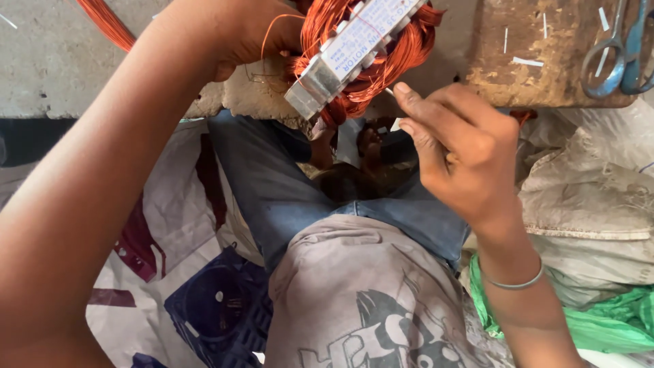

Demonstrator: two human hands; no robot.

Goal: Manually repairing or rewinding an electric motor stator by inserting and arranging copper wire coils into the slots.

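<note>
Left arm: our forearm crosses the frame from the lower left, and our left hand (248,34) is closed around the far side of the motor stator (361,54), holding it up at the edge of the concrete slab (54,61).
Lap and floor: we sit with jeans (272,184) and a grey printed shirt (361,300) below the work; a dark blue plastic crate (218,313) lies at lower left, a green plastic bag (613,320) at lower right, pale sacks (593,197) beside it.
Work block: a rusty brown block (545,61) sits at upper right, with blue-handled scissors (616,54) lying on it and a few white slivers scattered on top.
Stator: the steel core is tilted, with copper windings (402,51) bulging from both ends, so we judge the coils already laid in.
Right hand: our right hand (463,153) is pinched narrow, thumb and forefinger gripping a thin white strip (391,92) whose tip touches the winding at the stator's lower edge; a metal bangle (511,281) circles the wrist.
Loose wire: a fine copper strand (269,37) loops free near our left hand, and more copper wire (102,20) trails off at upper left.
Progress: we judge the winding mostly done, with the strip not yet seated and the loose ends untied; how many slots remain we cannot tell.
</note>
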